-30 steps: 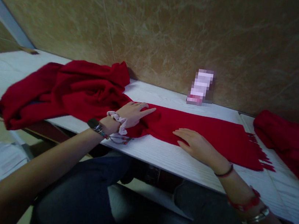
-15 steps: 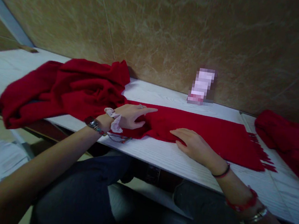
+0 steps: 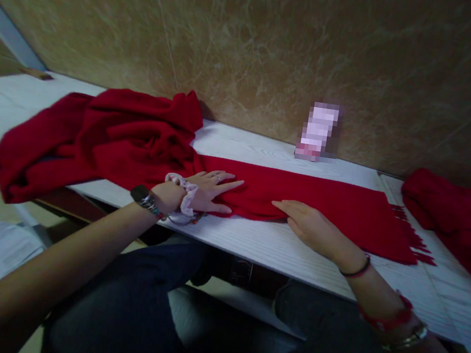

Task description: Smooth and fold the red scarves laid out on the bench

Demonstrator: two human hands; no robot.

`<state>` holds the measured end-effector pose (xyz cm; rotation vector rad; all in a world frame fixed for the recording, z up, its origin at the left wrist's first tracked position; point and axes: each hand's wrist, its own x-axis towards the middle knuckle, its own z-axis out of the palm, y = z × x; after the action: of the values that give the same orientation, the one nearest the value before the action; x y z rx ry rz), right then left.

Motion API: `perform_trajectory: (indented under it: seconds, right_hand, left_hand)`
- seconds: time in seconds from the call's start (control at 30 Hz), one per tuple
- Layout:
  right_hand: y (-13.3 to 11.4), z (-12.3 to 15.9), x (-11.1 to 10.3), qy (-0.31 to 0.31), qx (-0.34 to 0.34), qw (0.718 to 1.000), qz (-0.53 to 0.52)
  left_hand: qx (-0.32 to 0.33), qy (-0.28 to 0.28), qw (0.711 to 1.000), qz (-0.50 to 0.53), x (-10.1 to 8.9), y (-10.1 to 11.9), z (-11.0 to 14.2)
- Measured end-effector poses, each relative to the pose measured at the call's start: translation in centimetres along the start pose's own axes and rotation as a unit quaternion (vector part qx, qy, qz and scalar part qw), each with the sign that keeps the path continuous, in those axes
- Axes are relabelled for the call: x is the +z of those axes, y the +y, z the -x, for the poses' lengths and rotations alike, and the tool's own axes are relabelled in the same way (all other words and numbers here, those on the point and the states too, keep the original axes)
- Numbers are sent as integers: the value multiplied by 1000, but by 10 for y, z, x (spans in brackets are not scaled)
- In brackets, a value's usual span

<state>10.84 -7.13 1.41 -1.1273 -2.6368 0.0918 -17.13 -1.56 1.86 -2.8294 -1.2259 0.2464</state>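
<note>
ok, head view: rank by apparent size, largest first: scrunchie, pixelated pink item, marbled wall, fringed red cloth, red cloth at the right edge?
1. Marbled wall
2. Fringed red cloth
3. Red cloth at the right edge, visible part only; the frame cuts it off
4. Pixelated pink item
5. Scrunchie

No readable text, pale panel [image 3: 319, 125] pixelated

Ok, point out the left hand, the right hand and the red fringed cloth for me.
Left hand [image 3: 206, 192]: head view, back of the hand.
Right hand [image 3: 309, 226]: head view, back of the hand.
Red fringed cloth [image 3: 259, 187]: head view, flattened stretch between the hands.
</note>
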Motion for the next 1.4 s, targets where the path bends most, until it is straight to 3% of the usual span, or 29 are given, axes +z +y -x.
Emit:
perform_trajectory:
  seconds: [0.1,0.2,0.33,0.67,0.83,1.07,1.17,1.3,1.4]
  right_hand:
    - [3,1,1,-15,-27,999,24]
    - [5,2,3,-16,-40,998,35]
    - [5,2,4,-12,-45,998,51]
    - [5,1,2,54,-28,998,17]
    - [6,3,0,16,-55,998,17]
    - [9,5,0,-43,-47,997,-45]
    - [11,5,-1,-78,-29,993,-88]
    - [12,4,-3,-103,3,987,-122]
    - [11,3,-5,-107,14,985,-137]
  left_hand:
    - [-26,-14,999,-16,2,-15,1]
    - [-17,14,999,-37,-4,-20,2]
    - [39,46,998,-19,-14,-6,2]
    - [55,32,997,-45,-32,23,4]
    - [80,-24,993,-85,-27,33,0]
    - [62,-27,989,-132,-35,39,3]
    - [51,-30,993,-103,-39,41,7]
    - [90,-18,995,-30,-35,48,7]
    - [61,0,998,5,-25,42,3]
